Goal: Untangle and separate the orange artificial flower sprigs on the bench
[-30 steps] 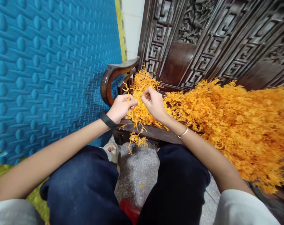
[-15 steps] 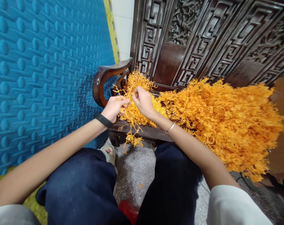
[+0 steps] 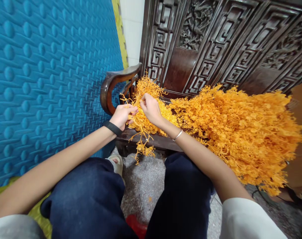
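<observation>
My left hand (image 3: 122, 116), with a black band at the wrist, is closed on an orange artificial flower sprig (image 3: 145, 149), whose blossoms dangle past the bench's front edge. Just to its right, my right hand (image 3: 151, 107) is curled with thumb and fingertips pinched together; whatever lies between them is hidden. Behind both hands sits a small heap of yellow-orange sprigs (image 3: 151, 87) on the dark wooden bench (image 3: 158, 140). A much larger pile of orange artificial flowers (image 3: 252, 132) spreads over the bench to the right of my right forearm.
A curved wooden armrest (image 3: 108, 88) closes the bench's left end, and a carved backrest (image 3: 183, 66) rises behind. Blue textured foam matting (image 3: 53, 83) stands on the left. Below are the speckled floor (image 3: 143, 189) and something red (image 3: 136, 225). A brown cardboard surface (image 3: 301, 156) is at far right.
The view has shifted slightly. My left hand and the hanging sprig sit a little lower and farther right in the picture; both hands keep nearly the same pose.
</observation>
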A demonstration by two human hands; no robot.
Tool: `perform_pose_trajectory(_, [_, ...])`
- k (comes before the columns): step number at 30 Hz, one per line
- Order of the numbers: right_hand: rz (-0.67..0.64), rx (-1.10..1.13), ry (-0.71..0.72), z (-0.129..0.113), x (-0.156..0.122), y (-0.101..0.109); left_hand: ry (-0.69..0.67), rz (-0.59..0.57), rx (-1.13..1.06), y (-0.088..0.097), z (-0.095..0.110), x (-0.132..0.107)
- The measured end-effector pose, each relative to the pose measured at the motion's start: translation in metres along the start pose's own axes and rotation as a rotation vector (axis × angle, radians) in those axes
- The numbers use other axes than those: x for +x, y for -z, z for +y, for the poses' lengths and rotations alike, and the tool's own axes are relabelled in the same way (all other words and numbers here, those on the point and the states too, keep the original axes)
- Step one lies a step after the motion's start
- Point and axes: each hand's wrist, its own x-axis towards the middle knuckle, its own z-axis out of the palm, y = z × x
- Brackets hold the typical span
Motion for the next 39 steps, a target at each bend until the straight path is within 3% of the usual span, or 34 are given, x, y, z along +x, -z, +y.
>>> perform_pose_trajectory(4, [0.010, 0.020, 0.004, 0.004, 0.003, -0.012, 0.082, -0.045, -0.034, 0.001, -0.001, 0.003])
perform_pose_trajectory(6, [0.051, 0.017, -0.023, 0.018, 0.010, -0.009, 0.120, -0.068, -0.031, 0.001, 0.001, -0.002])
perform_pose_trajectory(11, [0.292, -0.043, -0.388, 0.098, 0.013, 0.034, 0.138, -0.183, 0.122, 0.001, 0.015, -0.029])
perform_pose_trajectory(13, [0.287, 0.015, -0.413, 0.128, -0.001, 0.045, 0.096, -0.200, 0.204, 0.005, 0.019, -0.036])
perform_pose_trajectory(16, [0.196, 0.160, -0.458, 0.152, -0.026, 0.043, 0.038, -0.189, 0.305, 0.012, 0.018, -0.036])
perform_pose_trajectory(19, [0.178, 0.243, -0.469, 0.154, -0.036, 0.031, 0.022, -0.204, 0.320, 0.018, 0.015, -0.032])
perform_pose_trajectory(23, [0.147, 0.322, -0.407, 0.145, -0.022, 0.023, 0.014, -0.187, 0.313, 0.021, 0.017, -0.028])
perform_pose_trajectory(33, [0.052, 0.453, -0.509, 0.139, -0.018, 0.018, 0.061, -0.182, 0.189, 0.017, 0.018, -0.024])
perform_pose_trajectory(39, [-0.054, 0.604, -0.461, 0.103, -0.020, 0.030, 0.076, -0.193, 0.137, 0.016, 0.015, -0.021])
